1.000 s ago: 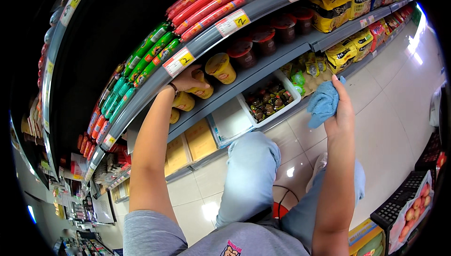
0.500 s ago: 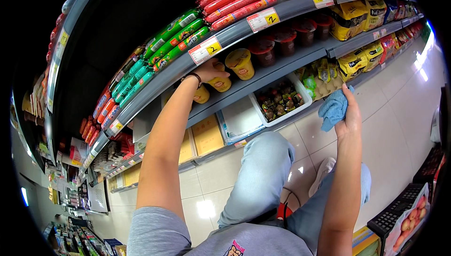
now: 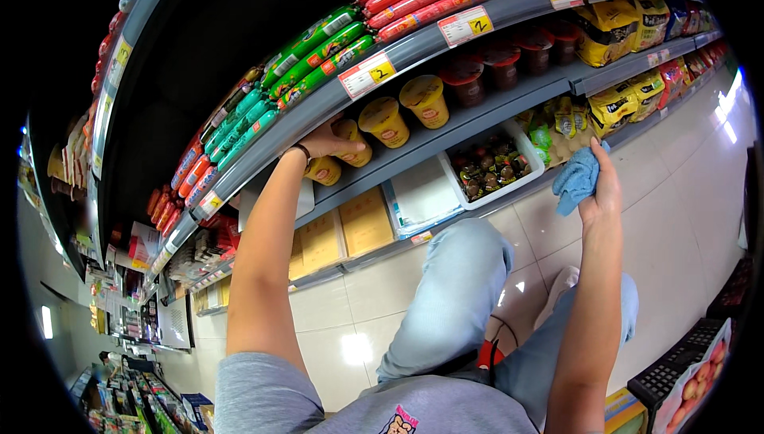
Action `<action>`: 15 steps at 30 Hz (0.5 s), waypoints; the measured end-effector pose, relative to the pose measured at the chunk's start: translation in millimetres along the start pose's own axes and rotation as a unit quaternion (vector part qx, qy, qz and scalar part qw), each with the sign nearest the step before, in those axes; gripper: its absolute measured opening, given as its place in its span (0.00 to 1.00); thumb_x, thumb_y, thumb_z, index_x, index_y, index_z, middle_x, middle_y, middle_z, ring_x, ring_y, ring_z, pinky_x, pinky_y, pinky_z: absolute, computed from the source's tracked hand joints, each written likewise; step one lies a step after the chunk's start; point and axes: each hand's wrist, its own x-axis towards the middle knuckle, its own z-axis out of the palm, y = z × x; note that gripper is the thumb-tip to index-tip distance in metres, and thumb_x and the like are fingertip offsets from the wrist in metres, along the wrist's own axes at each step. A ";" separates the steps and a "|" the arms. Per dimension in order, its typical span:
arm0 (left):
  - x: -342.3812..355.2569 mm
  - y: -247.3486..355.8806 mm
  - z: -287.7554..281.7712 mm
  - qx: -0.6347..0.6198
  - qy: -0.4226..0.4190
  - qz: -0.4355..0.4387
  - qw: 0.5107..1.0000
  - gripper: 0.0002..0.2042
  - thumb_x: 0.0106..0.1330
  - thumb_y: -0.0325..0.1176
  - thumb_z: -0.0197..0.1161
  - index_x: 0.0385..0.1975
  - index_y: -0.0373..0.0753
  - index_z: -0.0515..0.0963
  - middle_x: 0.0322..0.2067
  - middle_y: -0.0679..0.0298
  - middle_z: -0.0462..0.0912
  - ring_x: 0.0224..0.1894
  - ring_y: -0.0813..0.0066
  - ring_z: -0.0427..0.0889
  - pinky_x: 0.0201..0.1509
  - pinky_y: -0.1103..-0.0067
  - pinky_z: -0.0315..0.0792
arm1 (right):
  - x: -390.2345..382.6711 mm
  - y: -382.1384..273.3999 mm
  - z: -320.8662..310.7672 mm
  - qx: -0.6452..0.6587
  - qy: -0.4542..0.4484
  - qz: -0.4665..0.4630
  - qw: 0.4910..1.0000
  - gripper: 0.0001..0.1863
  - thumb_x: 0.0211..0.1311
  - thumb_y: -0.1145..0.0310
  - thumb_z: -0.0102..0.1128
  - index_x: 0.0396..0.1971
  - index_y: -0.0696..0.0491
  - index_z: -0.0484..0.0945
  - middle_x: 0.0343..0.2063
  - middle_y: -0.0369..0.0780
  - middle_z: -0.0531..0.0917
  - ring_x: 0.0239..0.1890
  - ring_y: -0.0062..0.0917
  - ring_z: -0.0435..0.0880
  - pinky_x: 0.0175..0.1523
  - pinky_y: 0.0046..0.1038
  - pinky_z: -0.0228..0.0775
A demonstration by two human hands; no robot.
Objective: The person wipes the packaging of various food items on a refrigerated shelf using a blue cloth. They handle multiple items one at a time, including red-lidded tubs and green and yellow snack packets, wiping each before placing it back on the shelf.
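Note:
My left hand [image 3: 325, 141] reaches under the upper shelf, fingers closed round a yellow cup with a lid [image 3: 352, 150] on the grey lower shelf. Left of it, partly behind my hand, is another yellow cup [image 3: 324, 171]. Two more yellow cups stand to its right, a nearer one [image 3: 385, 124] and a farther one [image 3: 425, 102]. My right hand [image 3: 603, 194] holds a crumpled blue cloth [image 3: 576, 179] in front of the shelves, above the tiled floor.
Dark red cups [image 3: 464, 84] continue the row rightward. Packaged sausages [image 3: 314, 60] lie on the shelf above, behind its price-tagged edge [image 3: 398, 64]. Below are a white bin of small wrapped items [image 3: 492, 170] and yellow-brown boxes [image 3: 366, 219]. A black crate [image 3: 680, 370] stands lower right.
My left hand has let go of one yellow cup and moved left to grip the neighbouring one. The released cup stands nearer the far one. My right hand still holds the cloth.

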 end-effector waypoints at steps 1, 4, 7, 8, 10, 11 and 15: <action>0.4 -4.1 3.8 -0.032 -0.008 -0.004 0.999 0.54 0.42 0.58 0.73 0.66 0.31 0.57 0.63 0.47 0.64 0.66 0.59 0.63 0.70 0.73 0.55 | 1.5 3.2 0.0 -0.006 0.005 0.002 1.000 0.09 0.61 0.67 0.63 0.24 0.49 0.72 0.17 0.33 0.74 0.18 0.22 0.73 0.25 0.26 0.69; 3.8 -19.2 8.5 -0.115 0.017 -0.008 0.993 0.49 0.39 0.44 0.76 0.64 0.30 0.61 0.56 0.50 0.73 0.59 0.63 0.72 0.63 0.77 0.64 | 5.3 14.3 7.0 -0.008 0.034 0.017 0.999 0.10 0.60 0.67 0.63 0.24 0.49 0.71 0.17 0.34 0.73 0.18 0.23 0.73 0.25 0.27 0.69; 7.6 -19.4 15.8 -0.116 0.012 -0.008 0.993 0.49 0.39 0.44 0.75 0.64 0.31 0.61 0.56 0.50 0.73 0.59 0.63 0.72 0.63 0.77 0.64 | 8.7 21.2 8.8 -0.023 0.056 0.024 0.998 0.11 0.60 0.66 0.63 0.23 0.49 0.70 0.17 0.34 0.73 0.17 0.24 0.73 0.24 0.28 0.69; 9.0 -23.7 18.0 -0.121 0.013 -0.008 0.992 0.49 0.39 0.43 0.75 0.64 0.31 0.61 0.56 0.50 0.73 0.59 0.63 0.72 0.63 0.76 0.64 | 8.4 23.2 9.3 -0.027 0.039 0.026 0.999 0.11 0.60 0.66 0.63 0.23 0.49 0.70 0.17 0.34 0.73 0.17 0.24 0.73 0.23 0.28 0.69; 10.6 -32.7 22.2 -0.130 0.016 -0.009 0.991 0.48 0.39 0.43 0.75 0.64 0.31 0.61 0.56 0.50 0.73 0.59 0.62 0.72 0.64 0.76 0.64 | 7.1 26.7 8.8 -0.032 0.005 0.030 0.999 0.12 0.60 0.66 0.63 0.23 0.48 0.69 0.17 0.34 0.73 0.16 0.24 0.73 0.22 0.28 0.68; 8.7 -29.6 21.2 -0.133 0.019 -0.010 0.991 0.48 0.39 0.43 0.76 0.63 0.31 0.62 0.56 0.50 0.73 0.60 0.62 0.72 0.64 0.76 0.64 | 8.2 26.4 8.4 -0.033 0.007 0.029 0.999 0.12 0.60 0.65 0.63 0.23 0.48 0.69 0.17 0.34 0.73 0.16 0.24 0.73 0.22 0.28 0.68; -2.9 -20.6 15.0 -0.124 0.041 0.014 0.991 0.47 0.40 0.45 0.77 0.62 0.31 0.63 0.58 0.50 0.71 0.61 0.62 0.70 0.64 0.75 0.64 | 11.0 30.8 6.8 -0.022 0.007 0.038 0.999 0.11 0.60 0.65 0.63 0.23 0.47 0.69 0.17 0.33 0.73 0.16 0.23 0.73 0.22 0.26 0.67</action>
